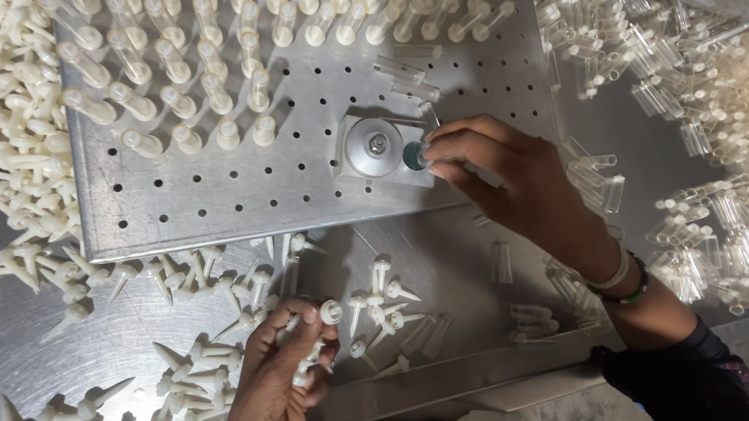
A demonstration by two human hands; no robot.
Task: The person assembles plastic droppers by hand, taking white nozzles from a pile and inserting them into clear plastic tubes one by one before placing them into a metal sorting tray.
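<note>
We see no packages, labels, signs or screens anywhere in this view.
</note>
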